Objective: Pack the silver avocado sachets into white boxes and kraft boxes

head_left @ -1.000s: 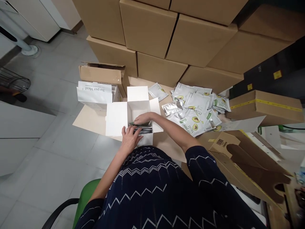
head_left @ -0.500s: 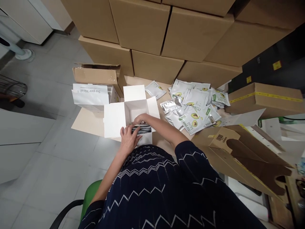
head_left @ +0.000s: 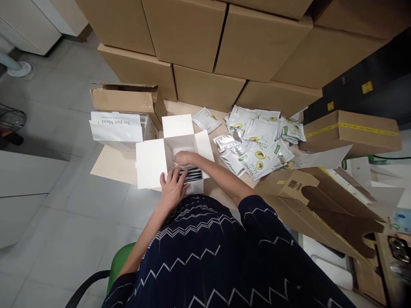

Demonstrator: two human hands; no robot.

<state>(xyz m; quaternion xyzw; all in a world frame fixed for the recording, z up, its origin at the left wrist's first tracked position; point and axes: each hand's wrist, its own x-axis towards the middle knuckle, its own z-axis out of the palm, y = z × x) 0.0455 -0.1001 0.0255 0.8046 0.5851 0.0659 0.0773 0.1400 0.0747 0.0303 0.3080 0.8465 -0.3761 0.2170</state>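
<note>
A white carton [head_left: 199,186] stands with its flaps folded out on the table before me. Thin packets [head_left: 193,173] are packed on edge in its near part. My left hand [head_left: 173,186] is open at the carton's near left, its spread fingertips resting on the left end of the packets. Inside the carton, beyond the packets, is my right hand [head_left: 183,158], fingers curled down and closed. Whatever is under those fingers is hidden. Right of the carton lies a heap of white and silver pouches [head_left: 260,147] with avocado pictures; a single pouch [head_left: 206,119] lies behind the carton.
Large brown cardboard boxes [head_left: 208,85] are stacked along the back. At left stand a printed white box [head_left: 117,130] and a brown carton [head_left: 123,100]. An open cardboard box [head_left: 324,205] and a yellow-taped box [head_left: 353,132] are at right. A green chair [head_left: 120,261] is at lower left.
My right hand has shifted slightly left and away from the packets, toward the carton's far left inside. My left hand stays on the packets. The view has turned a little.
</note>
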